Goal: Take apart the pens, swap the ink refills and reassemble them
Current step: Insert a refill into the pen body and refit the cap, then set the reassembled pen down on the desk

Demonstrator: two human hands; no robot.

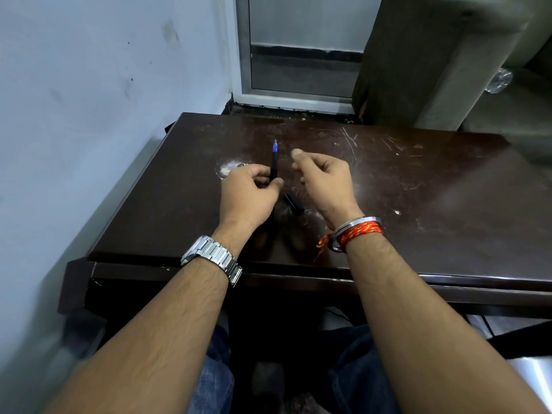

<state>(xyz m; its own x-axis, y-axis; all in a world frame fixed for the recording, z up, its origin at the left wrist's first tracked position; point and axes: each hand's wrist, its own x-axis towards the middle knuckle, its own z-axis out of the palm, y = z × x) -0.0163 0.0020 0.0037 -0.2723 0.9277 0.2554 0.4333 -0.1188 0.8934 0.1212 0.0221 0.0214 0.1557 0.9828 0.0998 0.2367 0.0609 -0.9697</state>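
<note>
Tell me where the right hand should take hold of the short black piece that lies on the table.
I would pinch the black piece across its middle, from above and from the right. It lies flat and slanted on the table, its long sides are free, and the left hand, holding the pen, is close on its left.

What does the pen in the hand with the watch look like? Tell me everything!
The pen is slim, with a dark barrel that looks like plastic, a blue part near the top and a fine pointed tip with no cap on it. It is held above the dark table, tip pointing up and away from the person. The left hand pinches its lower end, which the fingers hide. Nothing else touches it.
</note>
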